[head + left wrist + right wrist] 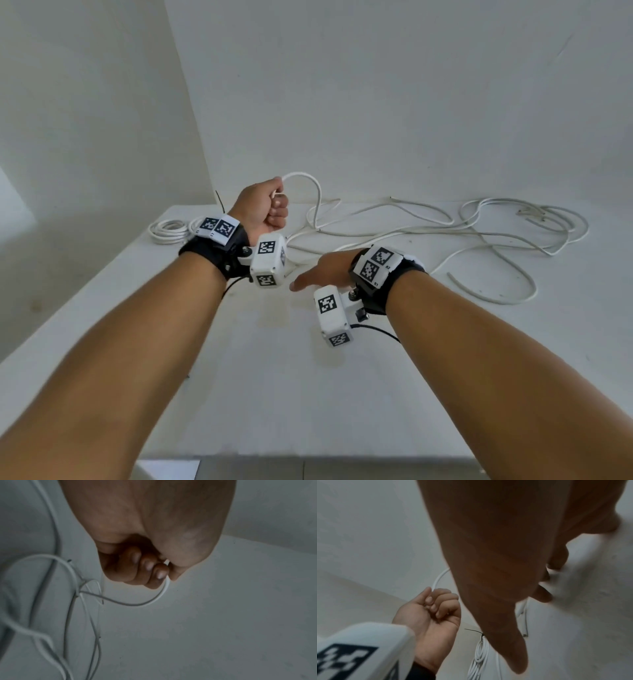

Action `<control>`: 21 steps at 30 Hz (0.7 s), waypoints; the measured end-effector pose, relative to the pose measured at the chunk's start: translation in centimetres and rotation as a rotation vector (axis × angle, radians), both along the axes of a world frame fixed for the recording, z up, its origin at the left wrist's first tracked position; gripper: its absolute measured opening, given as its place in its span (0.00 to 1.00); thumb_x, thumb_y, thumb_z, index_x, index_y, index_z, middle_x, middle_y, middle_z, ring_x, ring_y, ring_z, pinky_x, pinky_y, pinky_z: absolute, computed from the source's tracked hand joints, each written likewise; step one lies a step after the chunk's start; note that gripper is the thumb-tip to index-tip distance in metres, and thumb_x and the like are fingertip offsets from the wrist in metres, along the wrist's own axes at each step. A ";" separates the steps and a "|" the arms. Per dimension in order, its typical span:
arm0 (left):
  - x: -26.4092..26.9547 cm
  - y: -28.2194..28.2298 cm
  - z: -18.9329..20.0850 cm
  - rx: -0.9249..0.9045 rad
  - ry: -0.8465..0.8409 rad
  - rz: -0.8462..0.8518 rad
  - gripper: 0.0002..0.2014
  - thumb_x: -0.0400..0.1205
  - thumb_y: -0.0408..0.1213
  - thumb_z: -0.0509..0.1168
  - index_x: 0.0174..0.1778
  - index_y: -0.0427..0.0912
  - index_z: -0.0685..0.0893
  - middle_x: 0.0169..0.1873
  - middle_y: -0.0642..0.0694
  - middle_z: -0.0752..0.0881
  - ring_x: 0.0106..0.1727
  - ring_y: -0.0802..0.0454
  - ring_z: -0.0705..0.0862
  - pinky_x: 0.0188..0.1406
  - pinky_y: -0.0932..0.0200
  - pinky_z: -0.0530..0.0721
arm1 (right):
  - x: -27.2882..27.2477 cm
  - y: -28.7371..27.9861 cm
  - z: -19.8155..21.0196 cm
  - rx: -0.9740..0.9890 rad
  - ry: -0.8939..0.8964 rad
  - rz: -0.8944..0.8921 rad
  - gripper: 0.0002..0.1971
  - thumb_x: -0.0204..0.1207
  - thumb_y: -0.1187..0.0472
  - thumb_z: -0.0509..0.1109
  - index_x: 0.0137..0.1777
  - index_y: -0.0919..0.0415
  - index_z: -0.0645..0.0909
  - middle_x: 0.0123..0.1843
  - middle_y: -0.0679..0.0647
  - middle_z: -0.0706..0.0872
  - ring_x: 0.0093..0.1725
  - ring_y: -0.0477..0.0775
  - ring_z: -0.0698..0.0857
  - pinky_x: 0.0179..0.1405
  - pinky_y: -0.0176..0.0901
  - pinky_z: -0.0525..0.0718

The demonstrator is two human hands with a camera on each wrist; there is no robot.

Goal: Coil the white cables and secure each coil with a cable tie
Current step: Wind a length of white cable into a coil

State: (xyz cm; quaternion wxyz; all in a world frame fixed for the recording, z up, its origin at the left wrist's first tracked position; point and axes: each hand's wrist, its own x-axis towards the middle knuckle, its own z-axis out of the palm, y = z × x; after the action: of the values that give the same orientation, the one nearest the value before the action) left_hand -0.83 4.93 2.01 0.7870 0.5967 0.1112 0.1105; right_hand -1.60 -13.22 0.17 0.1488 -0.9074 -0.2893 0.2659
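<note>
My left hand (276,202) is raised over the white table (260,394) and grips one end of a loose white cable (318,192) in a fist. The cable arches out of the fist and drops to the table. In the left wrist view the cable (137,604) leaves between thumb and curled fingers (161,573). My right hand (308,277) hovers low over the table just right of it, fingers stretched leftward above cable strands; it holds nothing I can see. A finished white coil (169,231) with a black cable tie (219,200) lies at the far left.
More loose white cable (496,219) sprawls in tangled loops across the far right of the table, and a separate curved piece (496,298) lies nearer. White walls stand close behind and to the left. The table's front edge (308,457) is at the bottom.
</note>
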 end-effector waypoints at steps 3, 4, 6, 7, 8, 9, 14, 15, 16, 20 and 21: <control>-1.5 -2.6 -0.8 -0.071 -0.003 -0.035 0.15 0.88 0.43 0.56 0.35 0.47 0.70 0.18 0.53 0.63 0.16 0.59 0.57 0.14 0.68 0.53 | 0.6 -0.9 -0.9 0.033 -0.131 -0.005 0.26 0.76 0.33 0.67 0.33 0.57 0.74 0.35 0.51 0.77 0.34 0.53 0.78 0.31 0.43 0.70; -2.0 -3.3 -1.0 -0.088 0.000 -0.057 0.15 0.89 0.43 0.55 0.36 0.47 0.71 0.18 0.54 0.62 0.15 0.59 0.57 0.13 0.69 0.53 | 1.1 -1.5 -1.1 0.109 -0.163 -0.034 0.25 0.77 0.36 0.67 0.37 0.61 0.79 0.37 0.54 0.82 0.37 0.57 0.81 0.32 0.46 0.76; -3.2 -4.8 -1.4 -0.143 0.001 -0.130 0.15 0.89 0.42 0.54 0.37 0.45 0.72 0.17 0.54 0.62 0.14 0.61 0.57 0.12 0.69 0.52 | 1.8 -3.2 -1.3 0.391 -0.213 -0.193 0.20 0.80 0.47 0.68 0.46 0.67 0.85 0.44 0.61 0.88 0.44 0.63 0.86 0.43 0.54 0.86; -3.8 -5.7 -1.5 -0.176 -0.004 -0.175 0.15 0.90 0.42 0.53 0.37 0.43 0.74 0.17 0.54 0.62 0.14 0.61 0.58 0.12 0.68 0.53 | 2.2 -4.2 -1.2 0.556 -0.278 -0.287 0.16 0.81 0.52 0.67 0.49 0.67 0.85 0.48 0.61 0.90 0.48 0.63 0.87 0.49 0.53 0.85; -4.3 -6.5 -1.7 -0.203 -0.009 -0.221 0.16 0.90 0.41 0.52 0.37 0.42 0.74 0.18 0.54 0.62 0.14 0.61 0.59 0.13 0.68 0.53 | 2.5 -5.1 -1.0 0.709 -0.374 -0.366 0.12 0.82 0.55 0.66 0.52 0.64 0.84 0.52 0.59 0.89 0.52 0.59 0.86 0.51 0.47 0.81; -4.8 -7.4 -1.8 -0.223 -0.011 -0.264 0.16 0.89 0.41 0.52 0.37 0.41 0.75 0.18 0.54 0.63 0.15 0.62 0.59 0.14 0.68 0.54 | 2.7 -5.9 -0.8 0.836 -0.451 -0.409 0.09 0.83 0.58 0.64 0.55 0.60 0.83 0.57 0.56 0.87 0.55 0.54 0.84 0.50 0.40 0.77; -6.1 -11.8 -2.5 -0.353 -0.052 -0.442 0.20 0.87 0.42 0.54 0.29 0.42 0.74 0.20 0.53 0.63 0.18 0.61 0.61 0.18 0.66 0.54 | 3.2 -7.4 -0.9 1.045 -0.394 -0.205 0.14 0.85 0.62 0.60 0.62 0.47 0.83 0.56 0.41 0.87 0.55 0.37 0.81 0.51 0.23 0.73; -6.2 -12.3 -2.5 -0.390 -0.071 -0.464 0.20 0.87 0.42 0.54 0.28 0.43 0.73 0.21 0.53 0.63 0.18 0.60 0.61 0.19 0.66 0.54 | 3.3 -7.6 -1.1 1.065 -0.353 -0.186 0.13 0.86 0.62 0.60 0.58 0.49 0.85 0.51 0.39 0.88 0.50 0.35 0.82 0.50 0.25 0.74; -6.3 -12.7 -2.4 -0.429 -0.097 -0.480 0.19 0.86 0.43 0.55 0.27 0.44 0.73 0.21 0.53 0.64 0.19 0.60 0.61 0.20 0.65 0.55 | 3.4 -7.8 -1.4 1.098 -0.298 -0.174 0.13 0.86 0.63 0.61 0.53 0.50 0.86 0.45 0.39 0.88 0.46 0.35 0.83 0.50 0.27 0.75; -6.2 -13.7 -1.3 -0.572 -0.226 -0.504 0.18 0.84 0.43 0.55 0.28 0.43 0.73 0.21 0.52 0.66 0.19 0.59 0.64 0.21 0.65 0.58 | 4.0 -8.3 -2.5 1.302 -0.080 -0.127 0.13 0.85 0.57 0.65 0.40 0.49 0.87 0.30 0.47 0.81 0.35 0.52 0.78 0.45 0.47 0.81; -6.0 -14.0 -1.0 -0.588 -0.248 -0.493 0.18 0.85 0.43 0.54 0.29 0.43 0.73 0.22 0.52 0.66 0.19 0.59 0.64 0.21 0.65 0.58 | 4.1 -8.4 -2.4 1.333 -0.049 -0.136 0.13 0.84 0.55 0.66 0.38 0.50 0.87 0.28 0.47 0.79 0.32 0.53 0.76 0.40 0.48 0.81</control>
State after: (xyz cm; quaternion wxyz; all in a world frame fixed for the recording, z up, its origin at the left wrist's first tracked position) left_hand -6.84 -9.10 1.03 0.9346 0.3370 -0.1039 -0.0471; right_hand 2.46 -21.66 -2.27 0.6873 -0.6435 -0.3369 -0.0005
